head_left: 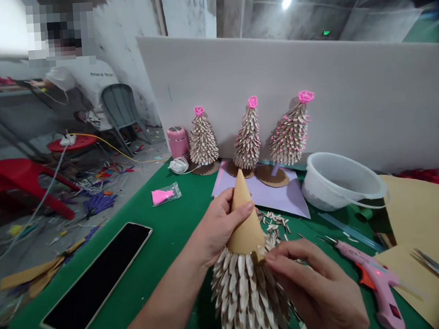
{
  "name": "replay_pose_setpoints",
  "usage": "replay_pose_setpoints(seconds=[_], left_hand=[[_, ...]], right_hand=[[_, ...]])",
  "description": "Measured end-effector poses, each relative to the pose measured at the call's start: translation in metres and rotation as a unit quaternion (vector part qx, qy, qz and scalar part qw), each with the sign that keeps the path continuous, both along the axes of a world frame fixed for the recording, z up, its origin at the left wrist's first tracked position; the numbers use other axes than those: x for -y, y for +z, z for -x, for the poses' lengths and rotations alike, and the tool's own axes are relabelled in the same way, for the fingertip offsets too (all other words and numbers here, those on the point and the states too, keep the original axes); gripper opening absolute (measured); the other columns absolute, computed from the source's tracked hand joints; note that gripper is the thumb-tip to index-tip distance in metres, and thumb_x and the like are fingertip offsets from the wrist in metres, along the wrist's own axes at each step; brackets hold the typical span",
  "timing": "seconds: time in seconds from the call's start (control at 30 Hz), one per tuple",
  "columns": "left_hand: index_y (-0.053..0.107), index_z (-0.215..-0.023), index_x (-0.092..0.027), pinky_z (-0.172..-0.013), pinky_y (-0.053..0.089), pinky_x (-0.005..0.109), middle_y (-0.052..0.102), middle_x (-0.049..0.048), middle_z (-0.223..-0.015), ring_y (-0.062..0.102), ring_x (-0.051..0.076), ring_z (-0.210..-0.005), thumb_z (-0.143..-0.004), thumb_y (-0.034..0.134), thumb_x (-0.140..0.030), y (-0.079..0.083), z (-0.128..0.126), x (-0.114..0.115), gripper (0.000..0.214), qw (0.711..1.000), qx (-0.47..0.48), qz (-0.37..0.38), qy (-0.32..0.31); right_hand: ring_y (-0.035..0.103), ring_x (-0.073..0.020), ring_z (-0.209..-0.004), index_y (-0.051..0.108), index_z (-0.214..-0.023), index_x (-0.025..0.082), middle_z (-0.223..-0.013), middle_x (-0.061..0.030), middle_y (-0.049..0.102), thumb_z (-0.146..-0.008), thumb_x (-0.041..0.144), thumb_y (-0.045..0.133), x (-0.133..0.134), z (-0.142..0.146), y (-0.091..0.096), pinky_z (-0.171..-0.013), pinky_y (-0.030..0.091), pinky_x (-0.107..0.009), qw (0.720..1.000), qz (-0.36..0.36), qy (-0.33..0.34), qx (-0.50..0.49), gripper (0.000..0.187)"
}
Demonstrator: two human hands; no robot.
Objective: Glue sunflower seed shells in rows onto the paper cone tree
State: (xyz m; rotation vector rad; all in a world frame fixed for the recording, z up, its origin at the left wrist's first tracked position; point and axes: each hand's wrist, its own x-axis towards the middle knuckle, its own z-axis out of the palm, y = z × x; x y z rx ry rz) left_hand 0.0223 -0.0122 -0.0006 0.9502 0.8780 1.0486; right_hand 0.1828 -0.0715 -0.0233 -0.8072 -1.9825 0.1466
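A tan paper cone (243, 227) stands point up in front of me, its lower part covered in overlapping rows of pale sunflower seed shells (245, 292). My left hand (221, 229) is closed around the bare upper part, thumb across the front. At the edge of the top row, my right hand (316, 282) pinches a small seed shell (260, 252) between thumb and fingertips, against the cone. Loose seed shells (273, 222) lie behind the cone. A pink glue gun (371, 274) with its light on rests to the right of my right hand.
Three finished shell trees (203, 140) with pink tops stand along a white board (341, 87). A white bucket (341, 182), tweezers (437, 270) and tan paper (427, 221) are right; a black phone (100, 276) and pink packet (165, 194) left. A person (88, 83) sits beyond.
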Motion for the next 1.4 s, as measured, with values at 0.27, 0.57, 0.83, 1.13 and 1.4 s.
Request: replay_pose_setpoints(seconds=[0.27, 0.57, 0.83, 1.13, 1.4], left_hand=[[0.050, -0.088, -0.017, -0.061, 0.040, 0.023, 0.053, -0.0012, -0.076, 0.050, 0.009, -0.065, -0.071, 0.063, -0.030, 0.003, 0.001, 0.001, 0.025, 1.000, -0.016, -0.015, 0.016], [0.051, -0.089, -0.017, -0.062, 0.039, 0.024, 0.053, -0.0021, -0.077, 0.049, 0.010, -0.065, -0.071, 0.063, -0.029, 0.003, 0.001, 0.003, 0.025, 0.999, -0.026, -0.014, 0.024], [0.051, -0.086, -0.018, -0.061, 0.039, 0.025, 0.055, -0.0017, -0.074, 0.050, 0.011, -0.063, -0.068, 0.065, -0.030, 0.005, 0.002, 0.002, 0.026, 0.999, -0.021, -0.003, 0.024], [0.051, -0.088, -0.017, -0.061, 0.039, 0.025, 0.056, -0.0014, -0.074, 0.051, 0.011, -0.063, -0.069, 0.065, -0.030, 0.005, 0.003, 0.002, 0.027, 1.000, -0.015, -0.002, 0.016], [0.051, -0.089, -0.017, -0.059, 0.039, 0.024, 0.055, -0.0014, -0.073, 0.051, 0.011, -0.062, -0.069, 0.064, -0.031, 0.004, 0.003, 0.001, 0.027, 1.000, -0.012, 0.002, 0.010]], right_hand=[[0.054, -0.0135, -0.063, 0.065, -0.088, 0.013, -0.072, -0.0070, 0.065, -0.074, 0.004, 0.056, -0.001, 0.004, 0.002, -0.052, 0.047, -0.025, 0.998, -0.050, 0.003, 0.039, 0.019], [0.054, -0.0131, -0.064, 0.066, -0.089, 0.014, -0.073, -0.0061, 0.065, -0.076, 0.007, 0.056, 0.000, 0.005, -0.001, -0.055, 0.046, -0.025, 0.996, -0.053, -0.011, 0.067, 0.018], [0.052, -0.0110, -0.060, 0.061, -0.100, 0.018, -0.071, -0.0022, 0.062, -0.075, 0.007, 0.056, 0.000, -0.001, -0.002, -0.051, 0.043, -0.023, 0.989, -0.034, 0.006, 0.141, 0.028], [0.049, -0.0121, -0.058, 0.061, -0.096, 0.017, -0.069, -0.0034, 0.062, -0.078, 0.011, 0.054, 0.000, 0.003, -0.001, -0.048, 0.039, -0.024, 0.991, -0.037, -0.003, 0.129, 0.020], [0.048, -0.0127, -0.060, 0.059, -0.100, 0.021, -0.071, -0.0032, 0.060, -0.079, 0.010, 0.052, 0.002, 0.005, -0.011, -0.050, 0.037, -0.024, 0.995, -0.004, -0.008, 0.094, 0.024]])
